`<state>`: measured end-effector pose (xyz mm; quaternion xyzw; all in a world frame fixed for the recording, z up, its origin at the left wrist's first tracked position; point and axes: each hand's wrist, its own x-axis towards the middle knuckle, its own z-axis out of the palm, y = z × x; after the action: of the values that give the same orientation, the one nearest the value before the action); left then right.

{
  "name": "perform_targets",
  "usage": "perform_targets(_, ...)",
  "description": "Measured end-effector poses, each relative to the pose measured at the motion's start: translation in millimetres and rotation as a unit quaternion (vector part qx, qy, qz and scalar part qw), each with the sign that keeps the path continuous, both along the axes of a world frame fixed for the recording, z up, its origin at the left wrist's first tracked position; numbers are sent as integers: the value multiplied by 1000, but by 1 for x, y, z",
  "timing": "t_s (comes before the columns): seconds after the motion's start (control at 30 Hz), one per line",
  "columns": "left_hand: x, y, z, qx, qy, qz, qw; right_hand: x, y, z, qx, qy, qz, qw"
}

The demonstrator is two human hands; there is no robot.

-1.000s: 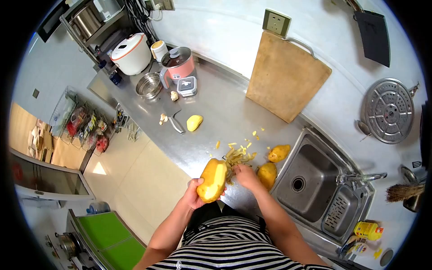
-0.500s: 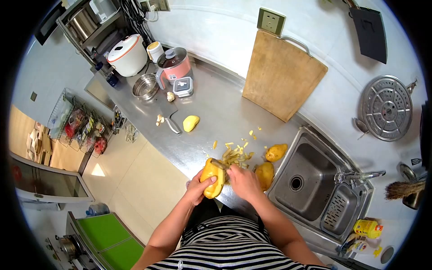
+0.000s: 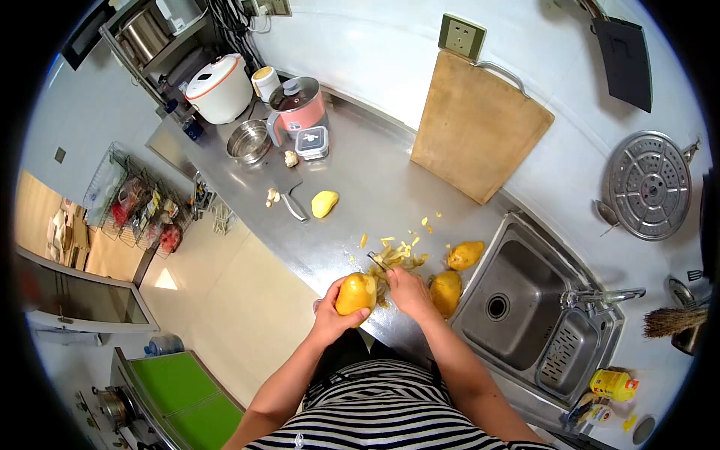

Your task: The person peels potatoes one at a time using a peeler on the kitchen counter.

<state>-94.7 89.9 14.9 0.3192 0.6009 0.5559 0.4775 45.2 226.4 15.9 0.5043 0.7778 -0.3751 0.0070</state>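
My left hand point(image 3: 334, 316) is wrapped round a partly peeled yellow potato point(image 3: 355, 294) near the counter's front edge. Just right of it, my right hand point(image 3: 409, 292) grips a peeler point(image 3: 379, 262), whose metal head points up and left, apart from the potato. A heap of peelings point(image 3: 397, 256) lies on the counter beneath and beyond the peeler. Two unpeeled potatoes, one farther back point(image 3: 466, 255) and one nearer point(image 3: 446, 293), rest between my right hand and the sink. A peeled potato point(image 3: 325, 204) sits farther back on the left.
Left of the peeled potato lies a knife point(image 3: 294, 207) with garlic pieces point(image 3: 272, 197) nearby. A steel bowl point(image 3: 248, 142), a pink electric pot point(image 3: 298, 105) and a rice cooker point(image 3: 219, 88) stand behind. On the right is the sink point(image 3: 501, 281); a cutting board point(image 3: 482, 127) leans on the wall.
The peeler has come off the potato and moved right, over the peelings. My left hand has turned the potato, so a different side faces up. The whole view has shifted slightly.
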Motion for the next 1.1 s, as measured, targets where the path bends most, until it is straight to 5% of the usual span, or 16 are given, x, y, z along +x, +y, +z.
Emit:
perform_targets(0.27, -3, 9, -4, -21, 65, 43, 997, 0, -29, 50, 53, 106, 26, 993)
perform_targets(0.5, -6, 6, -20, -40, 135, 76, 987, -19, -16, 41, -12, 21, 59, 998)
perform_targets(0.6, -2, 5, -9, 13, 181, 76, 980, -10, -6, -9, -25, 49, -13, 998)
perform_targets(0.73, -4, 16, -21, 55, 227, 67, 970, 0, 1, 24, -25, -24, -17, 999)
perform_targets(0.8, -4, 25, -18, 48, 216, 75, 972, 1, -6, 16, 38, 77, -8, 996)
perform_targets(0.9, -10, 26, -35, 42, 270, 58, 960, -1, -18, 52, 35, 55, 26, 998)
perform_targets(1.1, 2, 30, -45, 45, 138, 62, 987, 2, -25, 38, 63, 66, 20, 996)
